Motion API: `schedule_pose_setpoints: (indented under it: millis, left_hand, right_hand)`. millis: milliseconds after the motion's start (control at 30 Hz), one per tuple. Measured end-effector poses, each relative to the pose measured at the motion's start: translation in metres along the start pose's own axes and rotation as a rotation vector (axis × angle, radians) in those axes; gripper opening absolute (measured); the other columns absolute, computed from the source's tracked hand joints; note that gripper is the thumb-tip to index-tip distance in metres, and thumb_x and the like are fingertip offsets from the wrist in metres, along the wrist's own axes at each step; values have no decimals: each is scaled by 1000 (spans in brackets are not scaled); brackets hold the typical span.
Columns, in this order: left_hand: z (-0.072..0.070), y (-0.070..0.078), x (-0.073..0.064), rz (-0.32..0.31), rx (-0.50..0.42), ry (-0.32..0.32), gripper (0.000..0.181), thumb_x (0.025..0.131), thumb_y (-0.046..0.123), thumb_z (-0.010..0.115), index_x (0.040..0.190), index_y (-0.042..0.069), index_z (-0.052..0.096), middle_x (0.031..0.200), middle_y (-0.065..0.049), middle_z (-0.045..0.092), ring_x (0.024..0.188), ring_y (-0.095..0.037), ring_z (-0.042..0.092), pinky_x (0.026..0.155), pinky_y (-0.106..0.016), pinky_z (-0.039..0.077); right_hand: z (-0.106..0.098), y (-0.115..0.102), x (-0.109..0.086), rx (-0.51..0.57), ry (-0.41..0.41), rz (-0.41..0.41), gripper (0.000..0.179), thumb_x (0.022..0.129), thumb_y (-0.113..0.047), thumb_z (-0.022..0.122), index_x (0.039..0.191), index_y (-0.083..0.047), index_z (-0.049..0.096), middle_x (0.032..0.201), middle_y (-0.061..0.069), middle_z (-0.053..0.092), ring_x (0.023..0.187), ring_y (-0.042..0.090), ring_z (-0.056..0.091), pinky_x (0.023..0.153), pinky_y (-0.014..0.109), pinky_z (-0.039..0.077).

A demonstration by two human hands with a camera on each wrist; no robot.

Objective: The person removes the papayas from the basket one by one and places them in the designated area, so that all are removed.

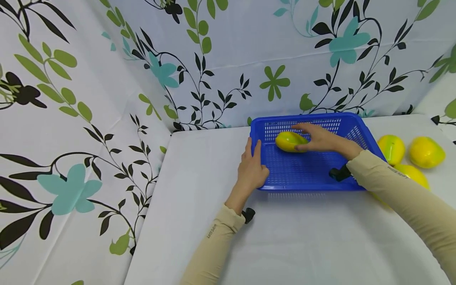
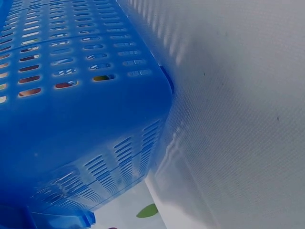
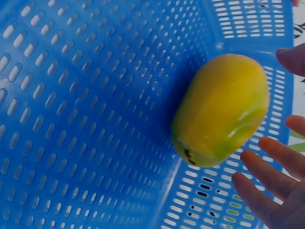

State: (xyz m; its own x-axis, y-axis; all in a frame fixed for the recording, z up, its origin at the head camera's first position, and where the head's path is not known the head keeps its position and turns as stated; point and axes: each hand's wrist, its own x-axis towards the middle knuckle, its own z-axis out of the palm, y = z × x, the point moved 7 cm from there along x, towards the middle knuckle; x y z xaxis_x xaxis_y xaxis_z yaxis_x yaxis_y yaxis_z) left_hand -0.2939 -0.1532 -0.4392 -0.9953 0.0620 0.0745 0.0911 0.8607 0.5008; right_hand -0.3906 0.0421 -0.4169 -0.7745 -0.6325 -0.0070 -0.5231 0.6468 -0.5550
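A yellow mango (image 1: pixel 287 141) with a greenish patch lies inside a blue slotted plastic basket (image 1: pixel 295 186), near its left end. My right hand (image 1: pixel 318 137) reaches over the basket beside the mango. In the right wrist view, its fingers (image 3: pixel 267 174) are spread and stand apart from the mango (image 3: pixel 224 109). My left hand (image 1: pixel 251 168) rests at the basket's left edge, its visible fingers straight along the rim. The left wrist view looks at the basket's outer corner (image 2: pixel 95 119); the left hand itself is not visible there.
Several more yellow mangoes, one of them (image 1: pixel 426 152) farthest right, lie on the white-covered table (image 1: pixel 199 178) right of the basket, partly behind my right sleeve. A cloth (image 1: pixel 228 51) printed with leaves and flowers hangs behind and to the left of the table.
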Motion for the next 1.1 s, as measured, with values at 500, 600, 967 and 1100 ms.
schedule_pose_setpoints:
  millis: [500, 600, 967, 1100]
  left_hand:
    - [0, 1, 1, 5, 5, 3, 78, 87, 8, 53, 158, 13, 22, 165, -11, 3, 139, -35, 35, 93, -50, 49]
    - [0, 0, 0, 2, 5, -1, 78, 87, 8, 53, 158, 13, 22, 165, -10, 3, 139, -35, 35, 94, -50, 49]
    - [-1, 1, -3, 8, 7, 2, 78, 86, 8, 52, 158, 12, 22, 165, -11, 3, 139, -35, 35, 94, -50, 49]
    - [-2, 1, -2, 5, 16, 3, 77, 87, 9, 52, 158, 13, 22, 165, -11, 3, 138, -35, 36, 92, -50, 50]
  right_hand:
    - [16, 10, 14, -39, 1, -25, 67, 81, -9, 77, 140, 4, 47, 138, 27, 50, 123, 44, 48, 105, 62, 34]
    - [16, 12, 15, -42, 4, -16, 63, 83, -6, 75, 139, 5, 48, 137, 27, 51, 122, 45, 48, 105, 61, 35]
    - [22, 13, 14, 13, -3, -41, 66, 83, -8, 77, 139, 5, 46, 138, 28, 50, 124, 44, 46, 107, 61, 33]
    - [23, 12, 17, 3, 0, -48, 65, 83, -8, 77, 138, 6, 47, 137, 28, 51, 123, 44, 48, 107, 61, 33]
